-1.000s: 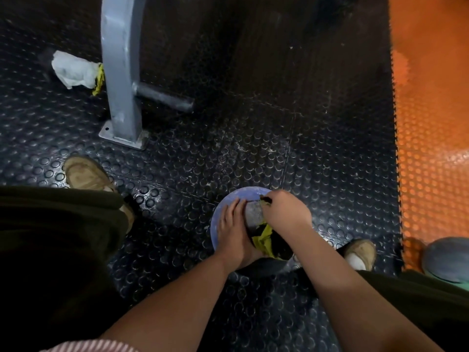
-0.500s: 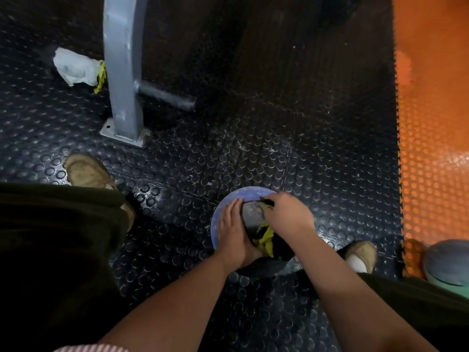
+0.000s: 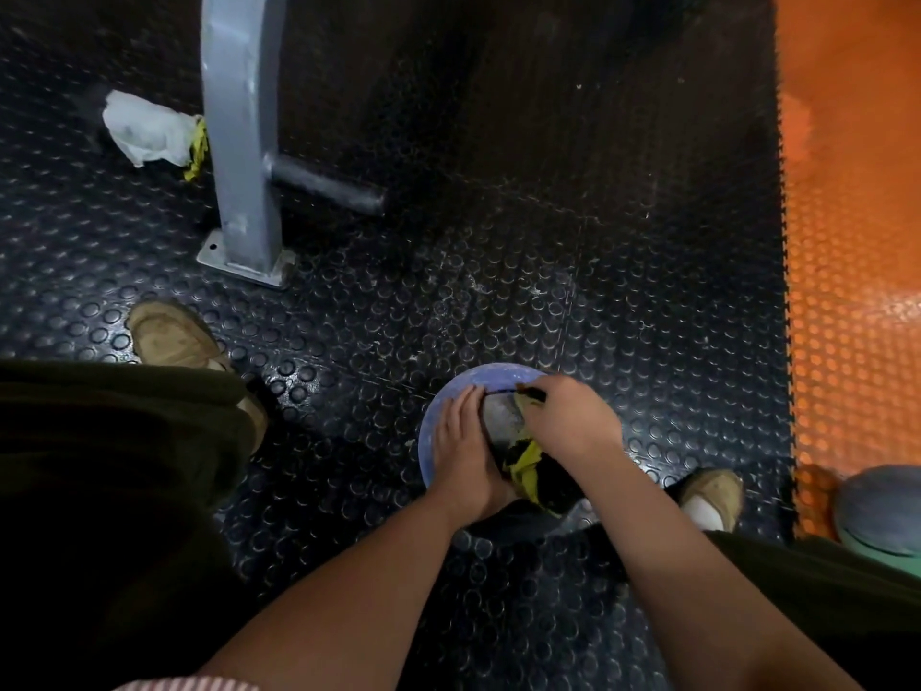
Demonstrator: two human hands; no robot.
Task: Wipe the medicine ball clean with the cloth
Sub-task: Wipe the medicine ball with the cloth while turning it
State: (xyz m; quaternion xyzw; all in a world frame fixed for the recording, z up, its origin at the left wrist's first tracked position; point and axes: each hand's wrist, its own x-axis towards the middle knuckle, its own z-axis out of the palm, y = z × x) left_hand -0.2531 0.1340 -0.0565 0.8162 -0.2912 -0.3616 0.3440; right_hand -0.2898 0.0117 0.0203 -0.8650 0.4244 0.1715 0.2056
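Two bare hands on one medicine ball (image 3: 448, 406), down on the black studded mat (image 3: 548, 241) between two tan shoes, one (image 3: 169, 336) at 10 o'clock, one (image 3: 717, 491) at 3. The left hand (image 3: 466, 456) lies flat, fingers straight and together, pointing to 12. The right hand (image 3: 568, 421) curls its fingers round one yellow-and-black cloth (image 3: 528, 463), pressing it on top. Round ball, its dark seam running 9 to 3. A second ball (image 3: 882, 511) sits further out at 3. One grey post (image 3: 239, 142) and one white rag (image 3: 144, 129) at 11.
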